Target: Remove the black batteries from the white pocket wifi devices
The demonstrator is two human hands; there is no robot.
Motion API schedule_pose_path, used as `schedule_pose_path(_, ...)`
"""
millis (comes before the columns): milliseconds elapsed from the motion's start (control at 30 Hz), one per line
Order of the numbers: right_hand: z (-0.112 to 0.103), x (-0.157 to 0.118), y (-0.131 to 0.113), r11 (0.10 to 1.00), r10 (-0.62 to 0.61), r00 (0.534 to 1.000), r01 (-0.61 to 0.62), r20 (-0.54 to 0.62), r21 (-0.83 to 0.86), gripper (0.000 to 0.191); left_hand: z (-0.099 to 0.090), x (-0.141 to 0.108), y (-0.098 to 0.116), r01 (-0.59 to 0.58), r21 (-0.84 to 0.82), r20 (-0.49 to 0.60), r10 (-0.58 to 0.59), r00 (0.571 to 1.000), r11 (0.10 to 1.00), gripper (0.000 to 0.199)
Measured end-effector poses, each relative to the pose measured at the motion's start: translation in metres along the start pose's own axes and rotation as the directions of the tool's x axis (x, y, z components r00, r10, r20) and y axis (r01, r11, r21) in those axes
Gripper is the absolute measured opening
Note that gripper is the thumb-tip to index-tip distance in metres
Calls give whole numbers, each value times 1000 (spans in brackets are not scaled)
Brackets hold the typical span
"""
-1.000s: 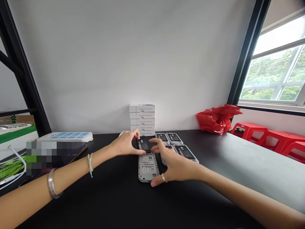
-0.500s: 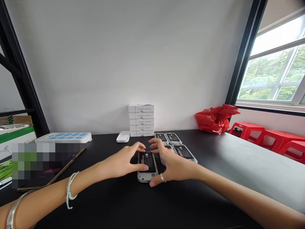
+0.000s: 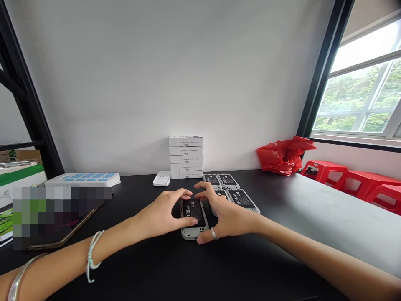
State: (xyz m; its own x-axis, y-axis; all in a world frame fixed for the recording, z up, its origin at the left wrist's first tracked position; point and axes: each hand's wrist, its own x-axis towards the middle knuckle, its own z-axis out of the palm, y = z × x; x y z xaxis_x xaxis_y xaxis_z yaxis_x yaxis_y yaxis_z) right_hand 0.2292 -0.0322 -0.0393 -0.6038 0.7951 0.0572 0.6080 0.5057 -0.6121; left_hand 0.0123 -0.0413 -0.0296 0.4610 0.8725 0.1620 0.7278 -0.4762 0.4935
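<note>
battery (image 3: 193, 212), black and rectangular, sits in a white plastic device (image 3: 194, 233), left hand (image 3: 161, 213) and right hand (image 3: 228, 216) grasping its sides to steady it.

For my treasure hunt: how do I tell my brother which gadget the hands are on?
Find the black table under the white wall, then the stack of white boxes on it. In front of the stack lie white-edged gadgets with black backs. Yours is the closest gadget, lying between the left hand and the right hand.

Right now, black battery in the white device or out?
In: the battery sits within the device's back, between left hand and right hand.
</note>
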Motion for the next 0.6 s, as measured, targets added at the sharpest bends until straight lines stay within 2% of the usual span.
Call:
schedule_pose_path(233,1,1,0,1000,-6,1000,6,-8,-23,102,2,0,-5,-44,-18,-11,44,999,999,59)
schedule_pose_path(600,2,3,-7,995,1,1000,0,11,-104,104,6,-13,-10,-124,141,37,120,992,982,63)
